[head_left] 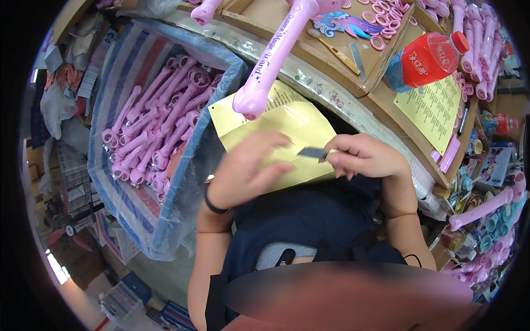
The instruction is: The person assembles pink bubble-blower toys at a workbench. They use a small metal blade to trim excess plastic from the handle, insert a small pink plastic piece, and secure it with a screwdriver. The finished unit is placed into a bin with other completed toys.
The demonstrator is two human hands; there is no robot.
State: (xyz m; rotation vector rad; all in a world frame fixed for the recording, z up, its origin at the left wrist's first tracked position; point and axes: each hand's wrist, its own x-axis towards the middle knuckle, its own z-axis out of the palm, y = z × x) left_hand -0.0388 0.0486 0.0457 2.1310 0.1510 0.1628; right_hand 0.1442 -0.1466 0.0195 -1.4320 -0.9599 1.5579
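My right hand [361, 157] is closed around a small flat tool with a dark grey, blade-like end [312, 153]; its exact kind is unclear. To its left, my left hand [251, 165] is blurred, its thumb and fingers apart with nothing seen between them. Beneath both hands a yellow printed sheet [237, 121] lies across my lap. A pink toy wand [270, 63] juts from the table over the sheet's upper part, apart from my hands.
At left, a striped lined container [113, 94] holds several pink wand pieces [157, 121]. On the cardboard-edged table are a brush [339, 55], a metal strip [357, 60], pink rings [386, 16], a blue-purple wing-shaped piece [348, 25] and a red-labelled bottle [425, 60].
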